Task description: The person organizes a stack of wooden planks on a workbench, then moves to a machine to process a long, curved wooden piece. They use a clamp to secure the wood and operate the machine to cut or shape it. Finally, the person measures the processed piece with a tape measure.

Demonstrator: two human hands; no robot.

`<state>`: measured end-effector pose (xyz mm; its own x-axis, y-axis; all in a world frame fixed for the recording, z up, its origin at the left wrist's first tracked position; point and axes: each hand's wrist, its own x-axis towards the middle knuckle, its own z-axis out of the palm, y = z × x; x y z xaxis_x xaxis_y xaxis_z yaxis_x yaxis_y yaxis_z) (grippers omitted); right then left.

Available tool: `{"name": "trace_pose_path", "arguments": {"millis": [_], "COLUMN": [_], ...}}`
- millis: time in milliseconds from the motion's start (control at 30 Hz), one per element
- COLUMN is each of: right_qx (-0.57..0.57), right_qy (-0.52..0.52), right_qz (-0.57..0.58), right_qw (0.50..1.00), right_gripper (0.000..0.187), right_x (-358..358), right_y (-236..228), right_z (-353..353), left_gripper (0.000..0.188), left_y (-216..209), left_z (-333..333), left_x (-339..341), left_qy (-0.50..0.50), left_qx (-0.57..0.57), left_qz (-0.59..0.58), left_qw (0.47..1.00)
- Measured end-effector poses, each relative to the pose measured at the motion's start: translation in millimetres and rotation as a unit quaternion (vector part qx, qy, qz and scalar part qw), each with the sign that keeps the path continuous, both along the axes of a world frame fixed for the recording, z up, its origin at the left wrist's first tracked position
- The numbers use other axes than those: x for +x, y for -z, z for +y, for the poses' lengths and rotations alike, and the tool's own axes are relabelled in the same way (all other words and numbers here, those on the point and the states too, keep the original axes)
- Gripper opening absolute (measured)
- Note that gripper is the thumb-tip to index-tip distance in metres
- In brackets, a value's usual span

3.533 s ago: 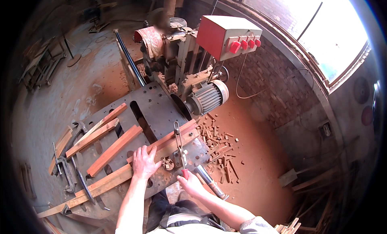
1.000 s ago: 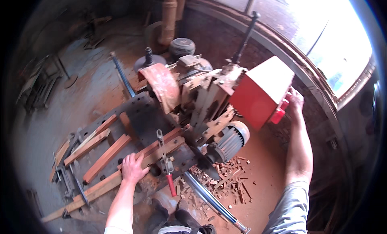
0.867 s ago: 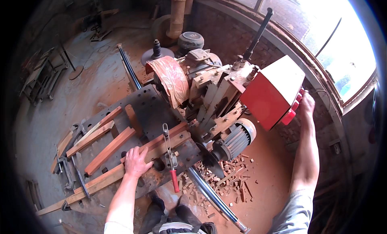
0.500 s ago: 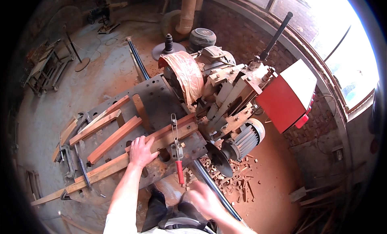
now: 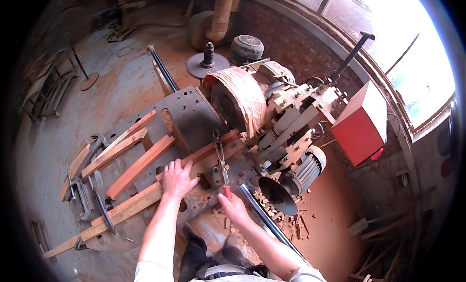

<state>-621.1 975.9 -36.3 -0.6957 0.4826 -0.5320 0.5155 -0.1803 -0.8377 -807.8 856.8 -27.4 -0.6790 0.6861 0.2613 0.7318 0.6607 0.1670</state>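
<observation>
My right hand is closed around the red handle of a toggle clamp at the near right of the metal table. The clamp's metal arm lies across a reddish wooden strip. My left hand presses its fingers over the left end of that strip, holding it against a long pale wooden bar. More reddish wooden strips lie on the table left of my left hand. The contact under my left palm is hidden.
A bare round blade on a motor stands just right of the clamp. Beyond the table is a wrapped wheel guard. C-clamps sit at the table's left side. A steel rail runs close by my right forearm; wood offcuts litter the floor.
My right hand has come up and taken hold of the clamp's red handle. The table and my left hand have shifted slightly to the right, along with the saw machinery in view.
</observation>
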Motion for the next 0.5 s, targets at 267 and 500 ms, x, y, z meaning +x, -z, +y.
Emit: {"name": "trace_pose_path", "arguments": {"millis": [267,500], "right_qx": [0.008,0.045], "right_qy": [0.041,0.029], "right_qz": [-0.010,-0.088], "right_qw": [0.999,0.995], "right_gripper": [0.033,0.035], "right_x": [-43,-80], "right_y": [-11,-44], "right_z": [-5,-10], "left_gripper": [0.068,0.073], "left_y": [-23,-35], "left_z": [-9,-19], "left_x": [-38,-72], "left_qy": [-0.010,-0.012], "left_qx": [-0.001,-0.026], "left_qz": [-0.028,-0.054], "left_qw": [1.000,0.998]}}
